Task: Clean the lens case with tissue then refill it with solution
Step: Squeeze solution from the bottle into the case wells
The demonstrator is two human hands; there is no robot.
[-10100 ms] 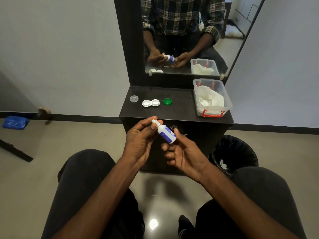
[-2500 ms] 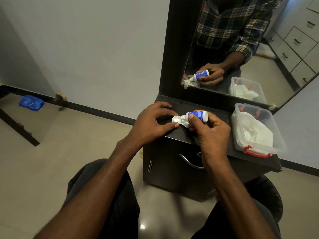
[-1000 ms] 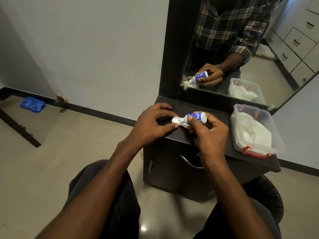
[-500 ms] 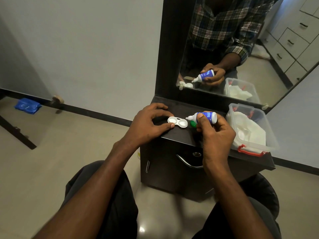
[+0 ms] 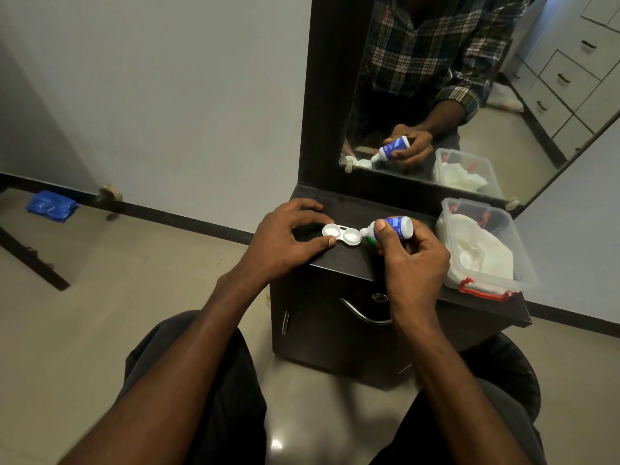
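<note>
The white two-well lens case [image 5: 342, 234] lies open on the dark cabinet top [image 5: 339, 260]. My left hand [image 5: 285, 239] steadies its left well between thumb and fingers. The small blue-and-white solution bottle [image 5: 397, 227] is gripped in my right hand [image 5: 411, 263] and lies tilted on its side, its white nozzle at the rim of the case's right well. A green cap [image 5: 371, 242] peeks out just below the nozzle, mostly hidden by my right thumb.
A clear plastic box [image 5: 516, 263] with red clips holds white tissue at the right end of the cabinet top. A mirror [image 5: 436, 95] rises behind. A black bin [image 5: 513, 364] stands on the floor at right, a blue packet [image 5: 50, 206] far left.
The bottle's nozzle has come back down to the right well of the case after lifting slightly away. My left hand has kept its hold on the case's left side.
</note>
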